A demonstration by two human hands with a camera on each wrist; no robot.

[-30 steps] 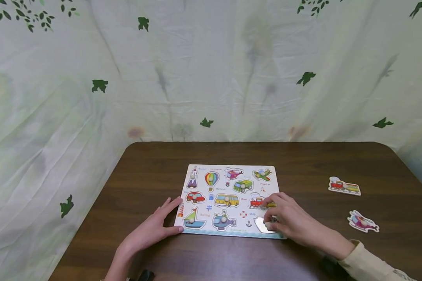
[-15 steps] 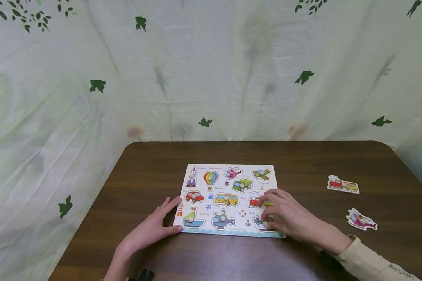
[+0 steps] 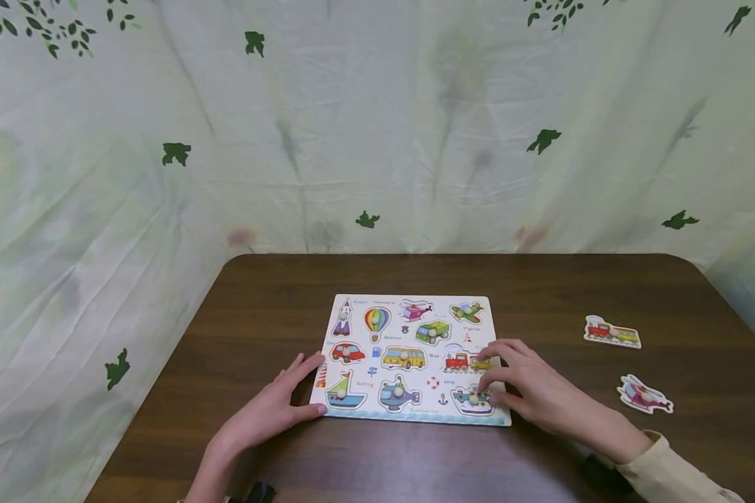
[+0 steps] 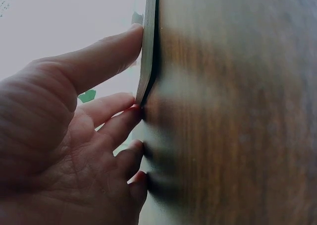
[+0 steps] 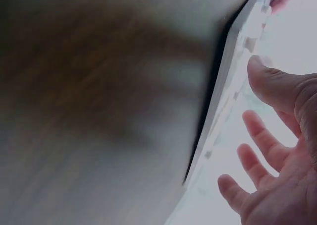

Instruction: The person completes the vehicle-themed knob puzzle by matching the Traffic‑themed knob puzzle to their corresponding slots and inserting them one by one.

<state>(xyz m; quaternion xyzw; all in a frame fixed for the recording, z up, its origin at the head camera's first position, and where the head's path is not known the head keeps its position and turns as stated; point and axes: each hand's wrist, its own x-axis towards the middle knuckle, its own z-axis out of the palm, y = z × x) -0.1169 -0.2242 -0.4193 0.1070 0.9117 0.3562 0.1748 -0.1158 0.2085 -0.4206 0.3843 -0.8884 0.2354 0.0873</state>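
Note:
A white peg puzzle board (image 3: 352,328) with vehicle pictures lies on the table. My left hand (image 3: 277,402) rests at its left edge, fingers spread; in the left wrist view the thumb (image 4: 111,54) touches the board's edge. At the board's lower right corner lies a ship piece (image 3: 468,404) in its outline, with a small round knob. My right hand (image 3: 537,395) hovers just over that corner with its fingers apart, holding nothing. In the right wrist view the right thumb (image 5: 272,84) and fingers stand clear of the knobs.
To the right of the board, a train piece (image 3: 612,333) and a helicopter piece (image 3: 644,395) lie on the brown wooden table (image 3: 277,279). A pale curtain (image 3: 327,140) with green leaf shapes hangs behind. A bus piece (image 3: 405,358) and several others sit in the board.
The ship piece has gone down into its outline, where a blank white shape showed earlier. My right fingers have let go of it and drawn slightly back to the right.

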